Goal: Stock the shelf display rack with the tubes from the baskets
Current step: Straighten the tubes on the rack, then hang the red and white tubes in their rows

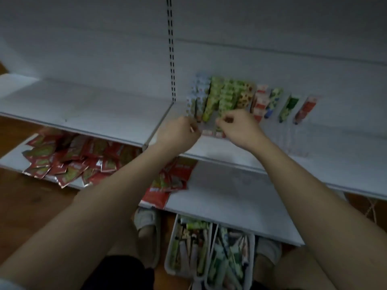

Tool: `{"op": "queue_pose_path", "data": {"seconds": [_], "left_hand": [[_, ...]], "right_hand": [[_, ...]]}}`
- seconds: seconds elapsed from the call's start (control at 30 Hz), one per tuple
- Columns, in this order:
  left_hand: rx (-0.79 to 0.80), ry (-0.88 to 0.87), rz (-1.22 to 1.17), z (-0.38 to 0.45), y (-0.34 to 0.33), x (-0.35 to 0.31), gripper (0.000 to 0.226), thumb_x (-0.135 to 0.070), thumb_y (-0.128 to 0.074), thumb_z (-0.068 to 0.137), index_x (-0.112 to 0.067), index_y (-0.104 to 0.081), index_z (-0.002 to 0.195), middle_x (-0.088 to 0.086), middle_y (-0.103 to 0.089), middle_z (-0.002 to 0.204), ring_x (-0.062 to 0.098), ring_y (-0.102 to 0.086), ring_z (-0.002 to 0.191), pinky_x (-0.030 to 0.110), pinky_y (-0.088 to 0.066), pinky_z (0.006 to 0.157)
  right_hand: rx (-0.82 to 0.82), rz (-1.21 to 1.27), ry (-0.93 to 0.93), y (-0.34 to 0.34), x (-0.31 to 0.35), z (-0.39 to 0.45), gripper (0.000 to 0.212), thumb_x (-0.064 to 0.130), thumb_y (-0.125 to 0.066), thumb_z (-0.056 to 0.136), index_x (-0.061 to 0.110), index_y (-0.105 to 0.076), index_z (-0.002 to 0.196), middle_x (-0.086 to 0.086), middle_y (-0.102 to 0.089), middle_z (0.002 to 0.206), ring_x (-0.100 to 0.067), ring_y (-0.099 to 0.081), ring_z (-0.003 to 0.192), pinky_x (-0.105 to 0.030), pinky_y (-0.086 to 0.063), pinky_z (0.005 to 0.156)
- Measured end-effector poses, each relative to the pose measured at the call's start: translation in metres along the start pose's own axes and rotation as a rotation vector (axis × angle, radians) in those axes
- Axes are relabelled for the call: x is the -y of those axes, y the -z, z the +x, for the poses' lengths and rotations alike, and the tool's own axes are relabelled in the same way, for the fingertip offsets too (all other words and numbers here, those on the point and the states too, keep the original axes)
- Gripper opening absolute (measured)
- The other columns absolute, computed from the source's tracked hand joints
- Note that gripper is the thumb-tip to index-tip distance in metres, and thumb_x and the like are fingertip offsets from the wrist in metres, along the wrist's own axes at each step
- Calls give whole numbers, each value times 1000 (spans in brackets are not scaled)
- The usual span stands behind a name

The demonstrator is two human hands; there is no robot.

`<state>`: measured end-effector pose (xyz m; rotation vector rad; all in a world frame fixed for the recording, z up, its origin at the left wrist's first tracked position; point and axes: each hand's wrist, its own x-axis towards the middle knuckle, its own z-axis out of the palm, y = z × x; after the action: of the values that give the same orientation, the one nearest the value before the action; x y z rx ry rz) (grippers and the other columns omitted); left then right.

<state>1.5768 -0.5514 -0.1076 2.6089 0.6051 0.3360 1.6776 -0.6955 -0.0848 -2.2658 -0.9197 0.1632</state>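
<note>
- Two white baskets [209, 248] sit on the floor below the shelf [240, 151], packed with mixed tubes.
- A pile of red packets [69, 160] lies on the lower shelf, off to the left under it.
- Left hand [178, 132] is at the shelf's front, fingers curled and pinching something small, can't tell what.
- Right hand [238, 128] is just beside it, fingers curled at a tube's bottom end; the grip's too blurry to call.
- Rows of tubes [222, 97] stand in the clear rack [297, 141] on the shelf, behind both hands.
</note>
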Motion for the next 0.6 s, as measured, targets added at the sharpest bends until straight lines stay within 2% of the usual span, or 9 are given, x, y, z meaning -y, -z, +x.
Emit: {"op": "queue_pose_path", "data": {"seconds": [0.1, 0.2, 0.33, 0.47, 0.53, 0.6], "left_hand": [[101, 87, -44, -29, -26, 15, 16, -36, -56, 90, -26, -68, 96, 1, -69, 95, 23, -63, 82, 31, -50, 68], [194, 183, -58, -53, -59, 32, 19, -34, -57, 88, -23, -70, 94, 3, -69, 93, 26, -64, 86, 31, -48, 70], [354, 309, -63, -81, -109, 63, 17, -30, -60, 86, -16, -70, 84, 10, -69, 87, 31, -63, 85, 32, -46, 67], [478, 465, -54, -107, -159, 98, 21, -23, -59, 87, -6, -73, 88, 13, -69, 89, 30, -64, 89, 27, -43, 70], [530, 533, -67, -119, -185, 112, 23, -21, -58, 88, -4, -73, 93, 14, -69, 93, 29, -64, 89, 28, -45, 71], [598, 602, -82, -132, -216, 125, 25, -22, -57, 91, -1, -71, 92, 15, -69, 92, 30, -64, 87, 33, -50, 73]], "right_hand": [[99, 11, -60, -26, -16, -30, 31, 28, -54, 97, 6, -69, 82, -10, -68, 75, -24, -60, 65, -35, -49, 62], [200, 47, -134, -58, -37, -52, 29, 27, -56, 96, 6, -71, 82, -9, -69, 77, -24, -64, 73, -36, -52, 69], [337, 166, -312, -112, -72, -82, 30, 18, -53, 98, -8, -67, 89, -20, -68, 80, -25, -57, 64, -32, -47, 61], [467, 205, -504, -166, -120, -115, 33, 20, -53, 96, -12, -62, 100, -32, -63, 96, -24, -50, 66, -32, -42, 63], [515, 191, -594, -189, -143, -130, 34, 20, -52, 95, -12, -61, 95, -37, -59, 96, -23, -48, 67, -30, -38, 63], [581, 165, -694, -210, -163, -144, 29, 20, -49, 94, -4, -60, 80, -34, -52, 82, -25, -47, 68, -32, -38, 62]]}}
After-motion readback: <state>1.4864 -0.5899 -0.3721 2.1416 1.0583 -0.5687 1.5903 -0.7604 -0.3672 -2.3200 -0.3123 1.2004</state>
